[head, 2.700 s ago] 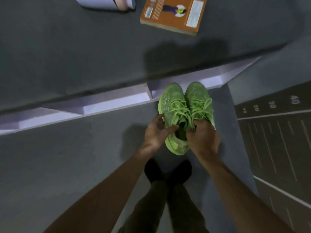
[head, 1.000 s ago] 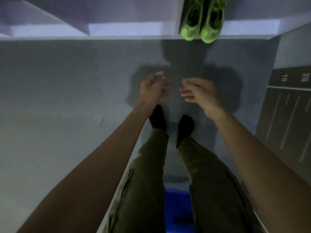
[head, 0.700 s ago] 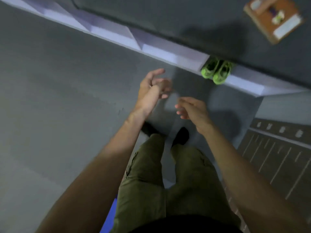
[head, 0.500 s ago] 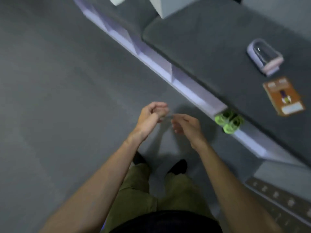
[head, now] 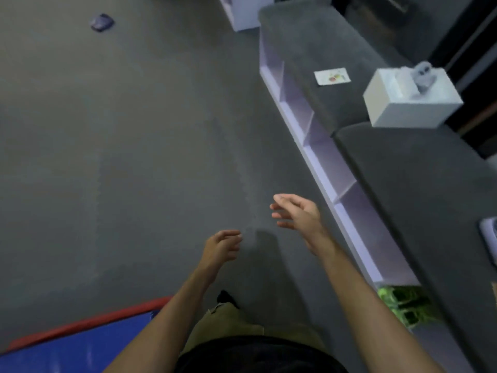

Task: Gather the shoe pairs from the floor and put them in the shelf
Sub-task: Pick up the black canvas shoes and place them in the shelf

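Observation:
The neon green pair of shoes (head: 406, 305) sits in a compartment of the low white shelf (head: 325, 168), at the lower right. The shelf runs diagonally from the upper middle to the lower right under a dark grey top. My left hand (head: 222, 249) hangs over the grey floor with loosely curled fingers and holds nothing. My right hand (head: 297, 214) is a little higher and nearer the shelf, fingers spread and empty. A small dark blue object (head: 102, 22), maybe a shoe, lies far off on the floor at the upper left; it is blurred.
On the shelf's dark top lie a white card (head: 332, 76) and a white box (head: 411, 99) with a small grey figure on it. A blue mat with a red edge (head: 72, 343) covers the floor at the lower left. My legs and a dark sock show below.
The green shoes left my hands and now rest in the shelf. Both hands pulled back empty. My view has swung left, so the shelf now runs along the right.

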A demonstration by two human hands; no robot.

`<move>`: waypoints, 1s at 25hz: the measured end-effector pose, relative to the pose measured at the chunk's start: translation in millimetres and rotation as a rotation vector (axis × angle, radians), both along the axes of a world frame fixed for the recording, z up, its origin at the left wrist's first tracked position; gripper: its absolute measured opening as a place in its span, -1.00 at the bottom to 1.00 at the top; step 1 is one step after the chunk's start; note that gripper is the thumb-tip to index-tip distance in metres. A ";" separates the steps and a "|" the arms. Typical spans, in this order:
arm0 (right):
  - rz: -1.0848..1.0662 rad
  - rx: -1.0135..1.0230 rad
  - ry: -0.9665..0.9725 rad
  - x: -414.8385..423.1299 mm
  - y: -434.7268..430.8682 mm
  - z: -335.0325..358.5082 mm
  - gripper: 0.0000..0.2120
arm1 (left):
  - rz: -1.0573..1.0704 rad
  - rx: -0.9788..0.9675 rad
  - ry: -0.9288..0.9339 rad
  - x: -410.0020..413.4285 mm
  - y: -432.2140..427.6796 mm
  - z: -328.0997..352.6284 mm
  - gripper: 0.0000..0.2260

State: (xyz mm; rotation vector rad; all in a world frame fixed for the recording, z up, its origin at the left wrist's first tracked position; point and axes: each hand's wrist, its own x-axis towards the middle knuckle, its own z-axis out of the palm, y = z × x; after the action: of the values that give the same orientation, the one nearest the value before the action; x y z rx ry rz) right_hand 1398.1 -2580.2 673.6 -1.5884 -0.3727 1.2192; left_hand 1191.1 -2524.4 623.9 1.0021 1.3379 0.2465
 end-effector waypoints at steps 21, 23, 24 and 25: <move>0.622 -0.167 0.020 -183.8 420.8 -59.7 -0.81 | 0.565 0.164 -0.095 -177.6 372.9 5.4 -0.88; 0.685 -0.145 0.007 -194.3 490.4 -46.9 -0.85 | 0.627 0.141 -0.079 -187.5 420.4 11.6 -0.81; 0.725 -0.108 0.016 -198.8 529.1 -39.0 -0.86 | 0.653 0.144 -0.086 -192.3 446.6 14.5 -0.76; 0.767 -0.059 0.022 -203.9 565.8 -30.9 -0.88 | 0.672 0.156 -0.092 -197.4 470.7 17.1 -0.73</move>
State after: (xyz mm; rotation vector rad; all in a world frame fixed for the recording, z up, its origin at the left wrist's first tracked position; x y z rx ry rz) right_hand 1194.2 -2014.5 642.8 -1.5208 -0.9995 1.8245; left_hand 993.7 -2053.7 641.0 0.6255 1.5527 0.9030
